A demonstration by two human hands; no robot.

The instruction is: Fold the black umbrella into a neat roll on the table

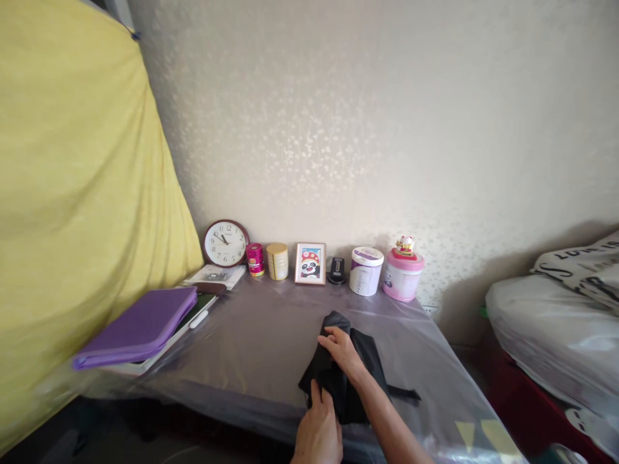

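**Yellow, purple & blk vs. beige**

Folded fabric (370, 354) all blk. Table cover (261, 341) greyish-purple. Curtain (87, 174) yellow. Folder (140, 319) purple, lighter edge. Clock (225, 243) wht face, blk nos., dk red-brown rim. Can (255, 260) magenta. Jar (277, 263) w/ yellowish lid. Picture (310, 264): blk/wht panda, red & blue bits. Tubs: L one (366, 274) wht/purple, R one (402, 277) pink/wht. Wall (435, 129) beige w/ pale speckled motif.

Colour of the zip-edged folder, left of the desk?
Purple zip-edged fabric folder, paler lilac along its edge; best in the head view.
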